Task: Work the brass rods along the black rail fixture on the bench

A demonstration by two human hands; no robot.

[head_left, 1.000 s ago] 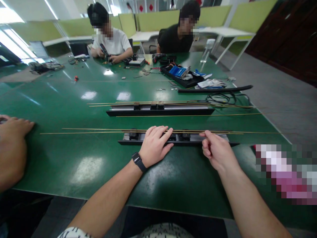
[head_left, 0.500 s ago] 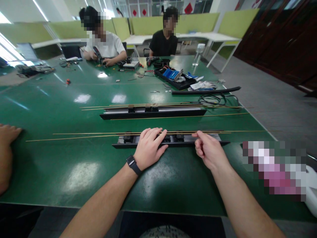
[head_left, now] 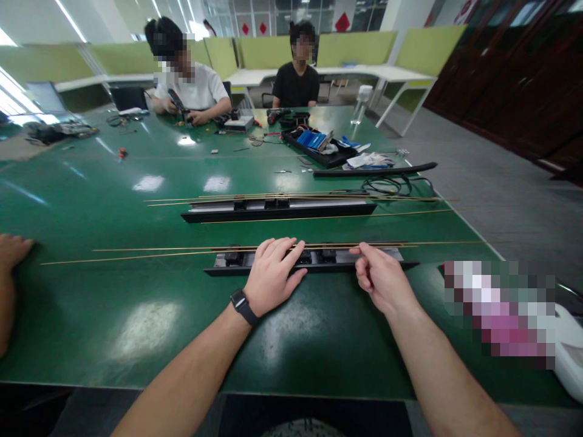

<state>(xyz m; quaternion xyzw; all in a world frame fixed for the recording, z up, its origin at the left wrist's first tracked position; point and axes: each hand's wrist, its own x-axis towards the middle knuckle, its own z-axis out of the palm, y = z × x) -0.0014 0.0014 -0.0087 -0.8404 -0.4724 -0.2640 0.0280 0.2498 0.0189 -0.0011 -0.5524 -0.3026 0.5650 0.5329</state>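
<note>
The left hand [head_left: 274, 274] lies palm down with its fingers fairly straight and slightly apart, over the near rail [head_left: 337, 267] and the thin brass rods [head_left: 150, 249] running along its far side. The right hand [head_left: 379, 276] is by the rail's right part, fingers curled, forefinger and thumb close together at the rods; whether its grip pinches a rod, I cannot tell.

The near rail lies crosswise on the green table [head_left: 91, 328], its black front edge toward the person, with dark blocks [head_left: 234, 255] inside it. The rods reach well past its left end and rightward toward the table's right edge. A strip of tabletop separates the rail from the near edge, and a wider stretch lies to the left. Beyond, a single rod [head_left: 396, 213] lies just before the far rail [head_left: 282, 213], which has more rods along it. Farther right are a black strip [head_left: 378, 170] and a coiled cable [head_left: 387, 186].

The left hand hides the middle of the near rail. Another person's hand [head_left: 13, 250] is cut off at the left. At right, a pixelated patch [head_left: 505, 321] masks something beside a white object [head_left: 571, 358], also cut off.
</note>
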